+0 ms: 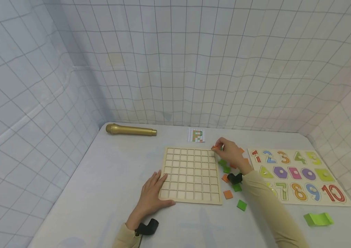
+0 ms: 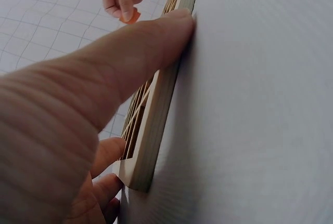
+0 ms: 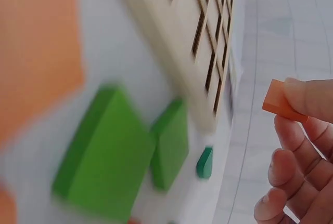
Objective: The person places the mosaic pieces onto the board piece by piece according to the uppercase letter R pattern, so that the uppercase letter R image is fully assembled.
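Observation:
A wooden grid board (image 1: pixel 191 201) with square cells lies flat on the table. My left hand (image 1: pixel 151 195) rests at its near left corner, with the thumb along the near edge and the spread fingers at the left edge. Above the board's far right corner, my right hand (image 1: pixel 232 153) pinches an orange square tile (image 3: pixel 274 99) between thumb and fingertips. Loose green tiles (image 3: pixel 106 156) and orange tiles (image 1: pixel 228 194) are scattered along the board's right side, some hidden under the right forearm. A small dark green piece (image 3: pixel 205 162) lies near the board's corner.
Behind the board lies a small pattern card (image 1: pixel 196 135). A gold microphone (image 1: pixel 132 130) is at the back left. To the right sits a number and shape puzzle board (image 1: pixel 299 162), with a curved green block (image 1: pixel 318 219) in front. Gridded cloth walls (image 1: pixel 175 69) surround the table.

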Available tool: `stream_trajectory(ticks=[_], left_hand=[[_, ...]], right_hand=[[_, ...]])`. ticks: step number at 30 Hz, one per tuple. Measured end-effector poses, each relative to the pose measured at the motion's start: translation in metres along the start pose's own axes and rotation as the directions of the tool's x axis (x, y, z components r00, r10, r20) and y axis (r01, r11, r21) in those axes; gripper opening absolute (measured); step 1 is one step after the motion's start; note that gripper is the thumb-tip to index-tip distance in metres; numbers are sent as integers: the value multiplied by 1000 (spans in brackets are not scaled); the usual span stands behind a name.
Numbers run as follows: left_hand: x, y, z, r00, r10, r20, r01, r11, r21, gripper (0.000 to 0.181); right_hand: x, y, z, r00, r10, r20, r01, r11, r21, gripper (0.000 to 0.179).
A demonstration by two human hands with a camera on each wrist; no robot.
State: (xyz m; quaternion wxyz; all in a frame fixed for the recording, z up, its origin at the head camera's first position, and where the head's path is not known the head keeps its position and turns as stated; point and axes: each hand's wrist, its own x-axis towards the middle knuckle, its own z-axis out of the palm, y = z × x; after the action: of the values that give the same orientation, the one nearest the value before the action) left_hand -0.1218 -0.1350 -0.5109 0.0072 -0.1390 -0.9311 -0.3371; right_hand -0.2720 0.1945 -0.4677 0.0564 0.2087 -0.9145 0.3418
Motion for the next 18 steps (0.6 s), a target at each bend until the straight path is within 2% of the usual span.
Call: stream_trajectory(ticks=[4,11,18], left_hand=[[0,-1,0,1000,3,-2,-3,1000,9,97],[1,-1,1,1000,5,-7,-5,1000,15,97],[0,-1,1,1000,22,-18,-22,1000,20,96]], right_hand=[[6,-15,13,998,-64,9,63,996,55,17],[17,-32,39,985,-173,20,171,981,87,16],[22,-50,55,989,-127,77,118,987,112,15]])
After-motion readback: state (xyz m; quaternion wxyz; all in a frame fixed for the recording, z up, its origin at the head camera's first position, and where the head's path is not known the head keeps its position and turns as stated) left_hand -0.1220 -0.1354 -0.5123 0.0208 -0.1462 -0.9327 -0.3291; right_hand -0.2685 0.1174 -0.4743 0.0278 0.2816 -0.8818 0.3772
